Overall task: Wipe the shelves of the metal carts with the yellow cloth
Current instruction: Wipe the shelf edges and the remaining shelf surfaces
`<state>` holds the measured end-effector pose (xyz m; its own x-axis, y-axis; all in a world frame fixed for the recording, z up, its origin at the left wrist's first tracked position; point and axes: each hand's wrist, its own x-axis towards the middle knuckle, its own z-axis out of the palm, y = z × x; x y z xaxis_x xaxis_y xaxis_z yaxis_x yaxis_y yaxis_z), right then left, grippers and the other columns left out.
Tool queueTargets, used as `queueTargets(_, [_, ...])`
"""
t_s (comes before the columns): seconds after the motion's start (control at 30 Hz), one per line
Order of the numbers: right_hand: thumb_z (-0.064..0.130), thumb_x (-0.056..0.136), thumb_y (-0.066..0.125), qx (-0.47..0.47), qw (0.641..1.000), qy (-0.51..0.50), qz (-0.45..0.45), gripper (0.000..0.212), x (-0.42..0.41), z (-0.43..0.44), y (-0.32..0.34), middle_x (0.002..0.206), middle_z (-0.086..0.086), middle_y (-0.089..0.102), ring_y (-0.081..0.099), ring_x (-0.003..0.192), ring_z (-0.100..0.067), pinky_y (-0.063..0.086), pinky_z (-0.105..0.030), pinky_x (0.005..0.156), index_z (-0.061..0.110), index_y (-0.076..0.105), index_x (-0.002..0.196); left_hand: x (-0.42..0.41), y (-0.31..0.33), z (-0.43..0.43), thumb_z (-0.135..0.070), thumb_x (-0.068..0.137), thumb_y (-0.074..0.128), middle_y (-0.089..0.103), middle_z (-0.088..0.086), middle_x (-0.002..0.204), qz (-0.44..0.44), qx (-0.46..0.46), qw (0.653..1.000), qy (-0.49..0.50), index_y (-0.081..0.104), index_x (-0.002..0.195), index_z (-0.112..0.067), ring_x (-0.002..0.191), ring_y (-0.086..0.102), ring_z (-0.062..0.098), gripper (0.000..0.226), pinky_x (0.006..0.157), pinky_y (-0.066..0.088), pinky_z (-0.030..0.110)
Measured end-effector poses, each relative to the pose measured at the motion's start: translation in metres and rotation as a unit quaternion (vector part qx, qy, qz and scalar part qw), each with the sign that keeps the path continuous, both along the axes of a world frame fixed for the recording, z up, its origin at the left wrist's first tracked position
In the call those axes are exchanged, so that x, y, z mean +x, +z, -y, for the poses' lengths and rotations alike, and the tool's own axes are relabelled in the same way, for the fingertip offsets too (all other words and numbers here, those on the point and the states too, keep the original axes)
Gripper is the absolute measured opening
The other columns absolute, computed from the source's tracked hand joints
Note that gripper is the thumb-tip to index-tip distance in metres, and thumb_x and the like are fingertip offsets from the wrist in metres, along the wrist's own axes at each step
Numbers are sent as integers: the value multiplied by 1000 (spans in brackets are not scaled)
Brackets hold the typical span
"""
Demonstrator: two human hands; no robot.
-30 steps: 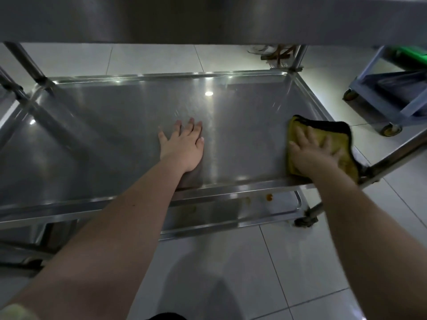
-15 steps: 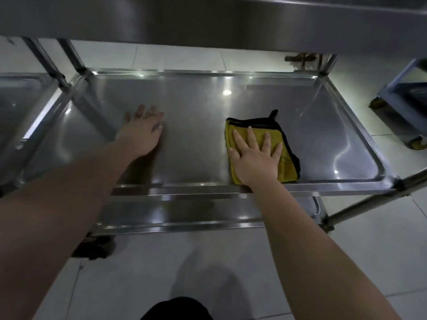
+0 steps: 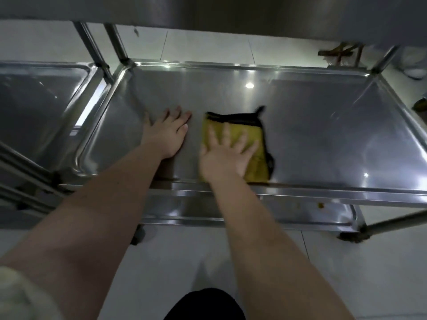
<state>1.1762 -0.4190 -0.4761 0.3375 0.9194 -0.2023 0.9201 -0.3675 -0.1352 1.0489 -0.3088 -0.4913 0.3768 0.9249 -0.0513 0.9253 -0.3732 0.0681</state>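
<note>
Middle shelf (image 3: 312, 125) of the metal cart (image 3: 379, 63): it fills the centre of the frame and is bare steel with a raised rim and several light reflections.

Yellow cloth (image 3: 260, 162): it lies flat on the middle shelf, just left of frame centre, with its near edge against the shelf's front rim. It is folded to a rough rectangle. Black edging runs along its far and right sides, and a small black tab sticks up at the far right corner.

Right hand (image 3: 225, 158): it lies palm down on the cloth, fingers straight and spread wide, pressing the cloth to the shelf. The hand is slightly blurred.

Left hand (image 3: 167, 135): it lies palm down on the bare shelf just left of the cloth, apart from it. The fingers are straight and close together, the thumb is held out to the side, and it holds nothing.

Upper shelf (image 3: 231, 12): it crosses the top of the frame.

Lower shelf (image 3: 300, 213): it shows below the front rim and carries small orange specks (image 3: 320, 205) at the right.

Second cart (image 3: 39, 105): it stands just beside the first at the left of the frame, one steel shelf visible.

Floor (image 3: 184, 262): pale tile, with a wooden object (image 3: 339, 54) at the upper right that is too small to identify.
</note>
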Motion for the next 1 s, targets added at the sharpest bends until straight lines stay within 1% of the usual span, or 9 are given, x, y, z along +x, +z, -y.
queueTargets(0.07, [52, 101, 12, -4, 998, 69, -13, 57, -30, -2, 1, 162, 3, -19, -21, 145, -42, -15, -69, 108, 42, -7, 153, -3, -1, -1, -39, 105, 14, 8, -11, 164, 2, 1, 1000, -3, 13, 155, -37, 151, 8, 20, 50, 116, 3, 62])
queueTargets(0.17, [56, 101, 16, 19, 996, 84, 1, 56, 13, 0, -2, 163, 11, -10, -12, 149, -34, -14, -65, 112, 47, -1, 153, -4, -3, -2, -40, 104, 15, 11, -11, 163, 19, 8, 1000, -10, 15, 153, -40, 150, 11, 21, 49, 116, 5, 62])
queueTargets(0.3, [59, 99, 19, 5, 997, -74, 1, 57, 148, 25, 3, 164, 13, -7, -6, 151, -29, -7, -61, 116, 48, 1, 153, -1, -4, 0, -40, 104, 17, 12, -10, 163, 30, 12, 999, -3, 19, 151, -43, 150, 12, 22, 47, 116, 4, 62])
queueTargets(0.4, [58, 99, 14, -20, 984, -176, -2, 57, 196, 47, 7, 164, 11, -9, -9, 150, -32, -6, -62, 116, 46, -3, 153, 2, -2, 2, -40, 104, 17, 10, -10, 163, 31, 9, 999, 1, 18, 152, -42, 150, 9, 21, 48, 116, 1, 63])
queueTargets(0.53, [57, 99, 12, -12, 982, -190, 14, 58, 144, 24, 2, 163, 9, -13, -11, 148, -39, -5, -67, 113, 44, -6, 153, 2, -2, 2, -40, 104, 17, 10, -10, 164, 34, 15, 999, 3, 17, 152, -42, 151, 8, 21, 48, 115, 1, 63])
queueTargets(0.7, [55, 100, 12, 7, 1000, 13, 11, 58, 6, -9, -2, 163, 7, -16, -17, 147, -41, -10, -68, 111, 41, -7, 154, -1, -2, -1, -41, 105, 16, 9, -11, 164, 38, 3, 999, 0, 16, 153, -41, 151, 7, 20, 48, 115, 0, 62])
queueTargets(0.8, [55, 100, 11, 22, 998, 63, 8, 56, -20, -10, -4, 163, 7, -14, -18, 147, -40, -13, -68, 110, 44, -4, 153, -2, 2, -1, -40, 105, 16, 8, -11, 164, 39, -9, 999, 3, 16, 154, -36, 151, 6, 17, 50, 116, -2, 61])
queueTargets(0.87, [56, 100, 11, 36, 998, 53, -2, 56, -14, -8, -5, 164, 6, -11, -17, 147, -39, -13, -67, 111, 45, -1, 153, -1, 3, -1, -38, 105, 20, 12, -9, 163, 75, -31, 997, 2, 21, 154, -35, 151, 6, 17, 48, 116, -3, 58])
queueTargets(1.0, [56, 100, 12, 36, 998, 49, -11, 57, -13, -5, -4, 164, 5, -9, -16, 148, -38, -15, -66, 111, 44, 1, 154, -23, 16, 5, -18, 105, 37, 33, 0, 157, 319, -57, 946, 27, 48, 138, -33, 151, 9, 17, 38, 119, -8, 46])
